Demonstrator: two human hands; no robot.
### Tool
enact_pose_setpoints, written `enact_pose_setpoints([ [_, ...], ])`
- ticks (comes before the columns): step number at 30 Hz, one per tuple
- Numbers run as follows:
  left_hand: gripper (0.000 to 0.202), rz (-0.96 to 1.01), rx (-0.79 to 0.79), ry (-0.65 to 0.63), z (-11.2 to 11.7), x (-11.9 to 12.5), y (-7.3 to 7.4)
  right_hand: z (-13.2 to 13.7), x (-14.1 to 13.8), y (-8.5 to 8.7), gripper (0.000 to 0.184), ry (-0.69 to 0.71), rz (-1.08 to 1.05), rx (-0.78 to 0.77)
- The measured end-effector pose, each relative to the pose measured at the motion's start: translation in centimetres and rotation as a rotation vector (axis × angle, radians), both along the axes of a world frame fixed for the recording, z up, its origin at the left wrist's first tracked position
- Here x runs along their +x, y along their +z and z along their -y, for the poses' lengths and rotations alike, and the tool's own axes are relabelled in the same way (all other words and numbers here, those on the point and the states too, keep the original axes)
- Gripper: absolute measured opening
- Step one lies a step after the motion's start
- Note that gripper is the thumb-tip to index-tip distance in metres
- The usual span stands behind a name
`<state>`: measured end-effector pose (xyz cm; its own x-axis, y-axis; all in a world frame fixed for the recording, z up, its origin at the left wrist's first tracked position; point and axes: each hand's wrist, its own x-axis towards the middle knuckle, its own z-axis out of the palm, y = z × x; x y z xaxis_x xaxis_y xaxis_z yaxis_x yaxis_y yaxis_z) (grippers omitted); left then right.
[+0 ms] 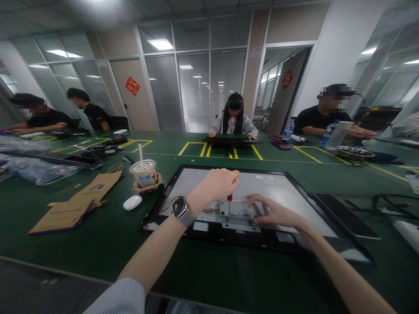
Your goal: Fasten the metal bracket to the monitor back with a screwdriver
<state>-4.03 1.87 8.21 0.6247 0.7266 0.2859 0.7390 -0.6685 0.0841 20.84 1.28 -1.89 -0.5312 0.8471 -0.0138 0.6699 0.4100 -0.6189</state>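
A monitor panel point(281, 187) with a black frame and pale grey back lies flat on the table in front of me. At its near middle sits a small metal bracket point(240, 223) with connectors. My left hand point(216, 185), a watch on its wrist, is closed around a screwdriver point(229, 198); the handle is mostly hidden in the fist. The screwdriver's shaft points down to the bracket. My right hand point(276, 212) is at the bracket's right end, thumb and fingers apart; whether they touch it I cannot tell. Thin wires point(211, 210) run left from the bracket.
Left of the panel are an iced drink cup point(144, 172), a white earbud-like case point(132, 202) and a brown paper bag point(78, 203). A dark flat slab point(345, 216) lies to the right. Across the green table point(193, 279), a person point(234, 117) handles another panel; several others sit nearby.
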Motion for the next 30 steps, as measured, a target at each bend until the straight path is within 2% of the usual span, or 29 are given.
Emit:
enact_pose_setpoints([
  [8, 0.027, -0.016, 0.006, 0.018, -0.02, 0.1, 0.04, 0.11, -0.6, 0.15, 0.042, -0.01, -0.022, -0.077],
  [17, 0.026, -0.028, -0.003, 0.032, 0.27, 0.13, 0.2, 0.22, -0.87, 0.02, 0.038, -0.032, -0.061, -0.071],
  [30, 0.026, -0.032, 0.009, 0.042, 0.11, 0.11, 0.14, 0.08, -0.71, 0.05, 0.035, 0.013, -0.073, -0.083],
])
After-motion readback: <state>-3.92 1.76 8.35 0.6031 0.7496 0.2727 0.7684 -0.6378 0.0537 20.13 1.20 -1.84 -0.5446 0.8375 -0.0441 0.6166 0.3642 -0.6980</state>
